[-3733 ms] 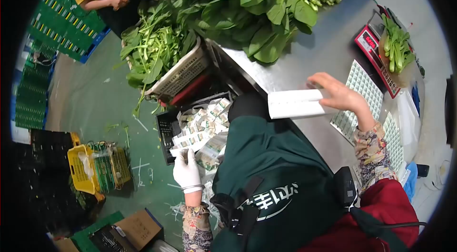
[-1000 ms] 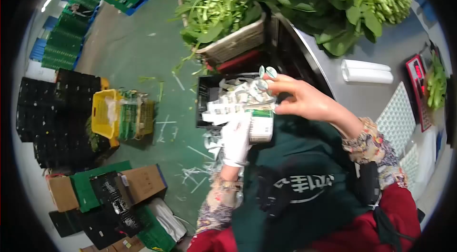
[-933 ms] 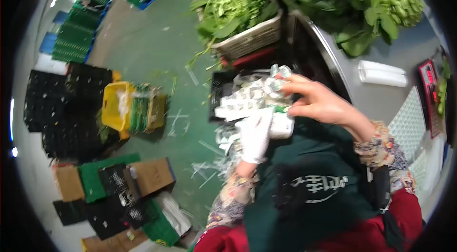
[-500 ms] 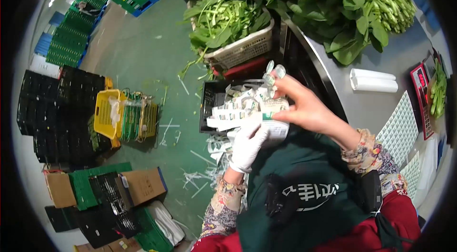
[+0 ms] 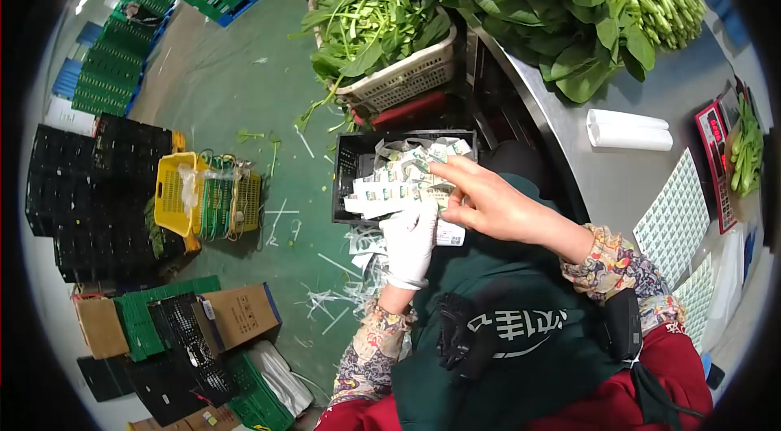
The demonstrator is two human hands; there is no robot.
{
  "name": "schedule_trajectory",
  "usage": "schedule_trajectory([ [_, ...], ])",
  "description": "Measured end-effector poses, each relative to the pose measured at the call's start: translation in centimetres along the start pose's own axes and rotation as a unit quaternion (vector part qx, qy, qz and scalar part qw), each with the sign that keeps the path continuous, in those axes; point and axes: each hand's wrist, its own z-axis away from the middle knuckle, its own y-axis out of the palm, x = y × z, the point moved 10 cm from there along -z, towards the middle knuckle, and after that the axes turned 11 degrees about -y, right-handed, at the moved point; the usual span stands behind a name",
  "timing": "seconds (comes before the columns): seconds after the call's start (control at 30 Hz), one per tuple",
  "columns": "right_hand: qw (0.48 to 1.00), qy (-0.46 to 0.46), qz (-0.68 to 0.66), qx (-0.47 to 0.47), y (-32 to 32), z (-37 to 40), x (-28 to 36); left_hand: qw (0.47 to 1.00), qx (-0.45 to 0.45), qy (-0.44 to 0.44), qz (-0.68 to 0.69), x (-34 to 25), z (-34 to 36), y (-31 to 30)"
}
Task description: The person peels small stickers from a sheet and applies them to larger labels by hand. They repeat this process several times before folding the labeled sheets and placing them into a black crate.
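Note:
A black crate [image 5: 350, 175] in front of me holds a heap of white printed label strips [image 5: 399, 173] with small green marks. My left hand [image 5: 409, 245], in a white glove, is closed on a label strip [image 5: 382, 205] at the crate's near edge. Over the heap reaches my bare right hand [image 5: 500, 205], thumb and forefinger apart, fingertips close above the strips. Below it, a white printed label [image 5: 450, 234] shows beside the glove. More loose strips [image 5: 368, 245] hang or lie just left of the glove.
Leafy greens fill a pale crate [image 5: 399, 81] ahead. On the steel table [image 5: 561, 138] at right are bunched greens [image 5: 586, 16], white rolls [image 5: 629, 131], label sheets [image 5: 674, 215] and a red scale [image 5: 716, 154]. A yellow basket [image 5: 176, 199], black crates [image 5: 61, 187] and cardboard [image 5: 240, 317] stand left. Scraps litter the floor.
My right hand has come down and left, from holding up a curled strip to hovering over the heap with its fingers spread. The curl has left its fingers. My left hand stays at the strip.

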Motion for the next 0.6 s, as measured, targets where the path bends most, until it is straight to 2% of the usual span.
schedule_trajectory([
  [0.1, 0.994, -0.013, 0.109, 0.005, -0.6, 0.4, -0.2, 0.997, 0.030, 0.013, -0.067, -0.1, 0.4, 0.7],
  [0.13, 0.988, -0.009, 0.155, -0.002, -1.0, 0.7, -0.2, 0.990, 0.032, -0.016, -0.135, 0.0, 0.5, 0.9],
  [0.17, 0.980, -0.005, 0.200, -0.009, -1.4, 0.9, -0.1, 0.996, 0.052, -0.030, -0.068, 0.2, 0.4, 0.9],
  [0.23, 0.997, 0.042, 0.046, -0.048, -1.7, 0.8, -1.4, 0.992, 0.093, -0.059, 0.066, 0.9, 0.4, 0.6],
  [0.27, 0.993, 0.056, -0.062, -0.087, -1.9, 0.6, -1.8, 0.960, 0.157, -0.101, 0.208, 1.0, 0.3, 1.4],
  [0.33, 0.956, 0.063, -0.232, -0.170, -2.7, 0.3, -2.1, 0.973, 0.156, -0.071, 0.155, 1.4, 0.4, 1.4],
  [0.37, 0.953, 0.058, -0.229, -0.191, -3.6, 0.2, -2.1, 0.978, 0.156, -0.056, 0.127, 1.5, 0.6, 1.4],
  [0.43, 0.958, 0.043, -0.193, -0.209, -4.3, 0.2, -2.6, 0.979, 0.144, -0.122, 0.083, 3.4, 1.0, 1.2],
  [0.5, 0.949, 0.051, -0.219, -0.221, -4.5, 0.6, -3.1, 0.988, 0.086, -0.104, 0.075, 2.7, 1.1, 0.6],
  [0.53, 0.957, 0.070, -0.164, -0.229, -4.9, 1.0, -3.5, 0.998, 0.042, -0.015, -0.049, 2.0, 0.6, -0.5],
  [0.57, 0.962, 0.088, -0.109, -0.234, -5.4, 1.3, -3.6, 0.994, 0.047, -0.076, 0.060, 3.0, 0.4, -0.4],
  [0.6, 0.966, 0.106, -0.093, -0.215, -4.9, 1.5, -3.5, 0.998, 0.027, -0.050, 0.042, 3.0, 0.1, -1.0],
])
